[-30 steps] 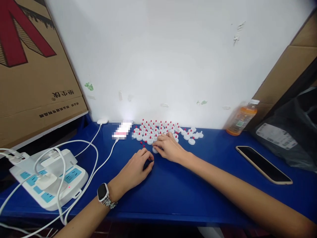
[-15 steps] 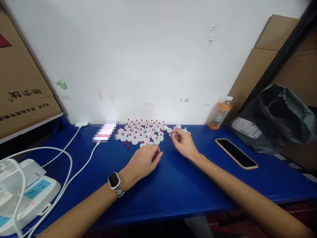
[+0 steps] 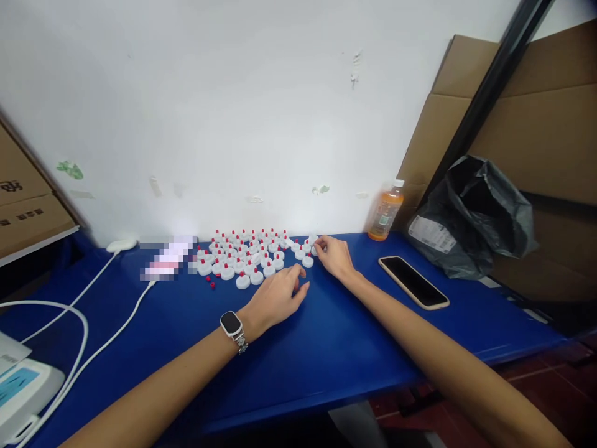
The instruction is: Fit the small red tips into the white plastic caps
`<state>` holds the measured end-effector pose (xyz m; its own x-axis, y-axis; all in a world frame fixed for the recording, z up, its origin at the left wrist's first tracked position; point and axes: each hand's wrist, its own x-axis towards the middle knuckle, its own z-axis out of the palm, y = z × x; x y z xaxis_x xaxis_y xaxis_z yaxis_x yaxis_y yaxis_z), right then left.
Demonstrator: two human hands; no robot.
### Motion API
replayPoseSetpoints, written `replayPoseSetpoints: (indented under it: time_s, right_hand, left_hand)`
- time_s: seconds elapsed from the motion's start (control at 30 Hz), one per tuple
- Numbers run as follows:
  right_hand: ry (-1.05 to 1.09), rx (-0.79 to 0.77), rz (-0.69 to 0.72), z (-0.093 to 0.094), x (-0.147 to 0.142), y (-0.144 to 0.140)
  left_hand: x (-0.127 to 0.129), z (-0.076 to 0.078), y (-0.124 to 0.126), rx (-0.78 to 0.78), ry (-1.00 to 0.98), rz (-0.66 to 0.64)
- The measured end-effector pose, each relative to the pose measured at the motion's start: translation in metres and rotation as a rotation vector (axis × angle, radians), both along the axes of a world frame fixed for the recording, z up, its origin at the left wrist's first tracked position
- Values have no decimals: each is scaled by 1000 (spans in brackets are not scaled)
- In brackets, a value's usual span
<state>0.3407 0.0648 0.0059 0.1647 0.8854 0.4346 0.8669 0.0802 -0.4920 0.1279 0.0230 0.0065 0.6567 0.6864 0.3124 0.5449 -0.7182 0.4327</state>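
Observation:
Several white caps with red tips [image 3: 242, 255] stand packed together on the blue table [image 3: 326, 348] near the wall. A few loose red plugs [image 3: 210, 283] lie at the cluster's left front. My right hand [image 3: 334, 256] reaches the right end of the cluster, its fingertips pinched on a white cap [image 3: 314, 247]. My left hand [image 3: 278, 297], with a watch [image 3: 231, 323] on the wrist, rests palm down just in front of the caps, fingers loosely apart, nothing visible in it.
A phone [image 3: 413, 282] lies face up to the right. An orange bottle [image 3: 385, 214] and a black bag [image 3: 476, 214] stand against cardboard [image 3: 527, 118]. A power strip [image 3: 18, 389] with white cables [image 3: 93, 348] sits at the left, next to a cardboard box [image 3: 23, 199].
The view has swung to the right. My right hand moved from the cluster's front to its right end. My left hand slid slightly right and uncurled.

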Motion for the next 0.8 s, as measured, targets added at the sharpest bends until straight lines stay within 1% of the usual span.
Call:
replayPoseSetpoints:
  time_s: [0.1, 0.17, 0.2, 0.3, 0.37, 0.43, 0.5, 0.53, 0.57, 0.63, 0.7, 0.8]
  right_hand:
    - [92, 124, 26, 10, -3, -27]
    - [199, 181, 91, 15, -16, -51]
    - [270, 161, 171, 17, -27, -62]
    - [400, -8, 461, 15, -69, -84]
    - [439, -73, 568, 11, -99, -88]
    - [417, -110, 654, 7, -123, -83]
    - [315, -104, 728, 6, -140, -73]
    - [225, -73, 751, 6, -147, -68]
    - [112, -26, 760, 6, -154, -61]
    - [-148, 84, 733, 6, -169, -48]
    - [-375, 149, 681, 5, -185, -34]
    - [-570, 148, 627, 2, -209, -17]
  left_hand:
    - [-11, 0, -9, -8, -74, 25]
    - [-21, -1, -19, -10, -136, 53]
    - [-27, -3, -23, -20, -162, 62]
    - [-47, -8, -35, -77, -216, 33]
    - [-66, -11, -38, -148, -232, 24]
    - [-88, -12, -39, -204, -242, 70]
    - [-112, -12, -37, -206, -245, 157]
    - [-125, -11, -36, -203, -233, 208]
    - [-136, -11, -36, -196, -224, 264]
    - [-156, -12, -35, -177, -210, 354]
    - [-168, -13, -35, -136, -212, 390]
    - [-174, -17, -35, -85, -216, 384]
